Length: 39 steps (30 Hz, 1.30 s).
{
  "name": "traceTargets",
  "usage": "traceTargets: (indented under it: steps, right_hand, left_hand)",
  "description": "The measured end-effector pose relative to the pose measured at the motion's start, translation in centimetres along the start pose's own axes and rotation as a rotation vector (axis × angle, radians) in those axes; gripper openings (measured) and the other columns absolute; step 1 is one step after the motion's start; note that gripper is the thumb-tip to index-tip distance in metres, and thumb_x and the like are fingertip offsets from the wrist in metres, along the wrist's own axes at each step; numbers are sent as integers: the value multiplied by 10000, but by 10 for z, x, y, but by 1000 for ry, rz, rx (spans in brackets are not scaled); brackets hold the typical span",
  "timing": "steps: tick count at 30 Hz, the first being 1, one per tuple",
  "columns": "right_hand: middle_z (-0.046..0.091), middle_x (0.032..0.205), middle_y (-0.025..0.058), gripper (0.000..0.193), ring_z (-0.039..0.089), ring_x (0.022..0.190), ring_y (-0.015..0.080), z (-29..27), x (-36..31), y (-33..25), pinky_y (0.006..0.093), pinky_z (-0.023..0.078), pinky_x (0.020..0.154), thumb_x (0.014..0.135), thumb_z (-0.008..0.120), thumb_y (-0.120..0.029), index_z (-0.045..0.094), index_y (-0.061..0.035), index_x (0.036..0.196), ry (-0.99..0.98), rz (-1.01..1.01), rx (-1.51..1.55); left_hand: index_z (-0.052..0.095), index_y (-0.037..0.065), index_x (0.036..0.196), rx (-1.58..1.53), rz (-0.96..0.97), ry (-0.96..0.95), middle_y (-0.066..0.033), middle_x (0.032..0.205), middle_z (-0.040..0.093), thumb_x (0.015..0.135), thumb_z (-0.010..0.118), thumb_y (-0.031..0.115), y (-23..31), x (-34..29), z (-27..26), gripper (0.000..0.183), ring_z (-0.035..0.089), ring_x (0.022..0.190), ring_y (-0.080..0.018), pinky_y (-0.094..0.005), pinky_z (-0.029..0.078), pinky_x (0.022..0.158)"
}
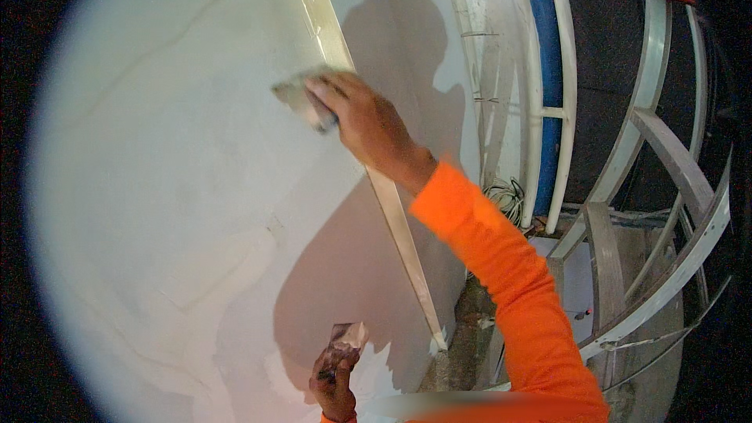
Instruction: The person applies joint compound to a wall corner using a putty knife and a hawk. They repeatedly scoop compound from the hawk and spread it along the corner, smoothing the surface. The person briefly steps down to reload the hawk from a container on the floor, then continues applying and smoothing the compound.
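While a person works close up against it, one broad pale wall [172,149] takes up most of what I can see, and I'd judge the step in hand to be a smoothing stroke of filler beside the seam. What the next move calls for, to my mind, is even pressure with the blade kept flat, then a fresh dab of filler.

Counting down by size, one big shadow [399,47] falls across that wall. Off to the right stands one metal frame [652,63], two grey crosspieces plain on it, and beside it one white pipe rack [572,70] with two short bars showing. One long cream strip [403,243] slants down the wall. One orange sleeve [501,243] reaches up; of its partner only a cuff shows. One coil of cable [507,200] sits behind.

Two hands: the right hand [376,121], over the strip, has its fingers bent, pinching one scraper [298,94] just left of the strip; it's too blurred to tell whether the blade touches. Low down, the left hand [333,392] has its fingers wrapped round one dark plate [338,348], bearing one pale lump [355,336].
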State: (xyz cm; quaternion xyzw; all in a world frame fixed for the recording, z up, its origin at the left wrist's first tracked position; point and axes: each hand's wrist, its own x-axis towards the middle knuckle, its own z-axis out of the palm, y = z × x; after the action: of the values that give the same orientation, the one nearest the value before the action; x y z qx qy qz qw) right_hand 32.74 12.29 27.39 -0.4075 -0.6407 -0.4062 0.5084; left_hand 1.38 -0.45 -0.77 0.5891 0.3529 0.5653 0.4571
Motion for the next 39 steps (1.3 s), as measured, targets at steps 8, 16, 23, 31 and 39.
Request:
traceTargets:
  steps: [8,16,23,31,39]
  right_hand:
    - [663,1324,175,464,647,1209,352,-24,34,2,443,557,1032,970,514,59,594,-84,1404,104,-52,77]
    - [686,1275,180,426,663,1166,354,-11,72,7,428,549,1042,945,520,61,626,-35,1346,45,-7,-49]
    - [601,1419,164,530,589,1297,351,4,-5,-1,436,518,1111,906,597,75,578,-77,1414,12,48,-13]
    - [533,1498,151,641,509,1392,346,22,-86,-12,441,497,1145,887,681,26,533,-164,1481,-30,164,-23]
    - [525,1506,164,669,480,1418,372,39,-178,-46,487,467,1163,894,710,-23,493,-159,1513,-87,292,-20]
  left_hand:
    - [689,29,1069,-46,-8,19,-80,1056,691,897,730,94,-9,3,-10,188,674,926,-199,-321,583,798]
    - [674,23,1090,-108,-30,46,-83,1102,685,888,734,71,-10,4,-6,217,675,960,-213,-323,593,818]
    - [687,41,1030,-1,-14,18,-77,1064,688,851,760,18,-5,6,-11,194,664,980,-199,-311,589,819]
    - [695,49,1014,253,150,-163,-58,1013,695,866,746,42,-4,16,-22,157,674,938,-190,-331,595,793]
    - [655,11,1103,6,-13,-17,-113,1082,688,947,705,109,-17,8,-24,191,683,972,-243,-351,595,792]
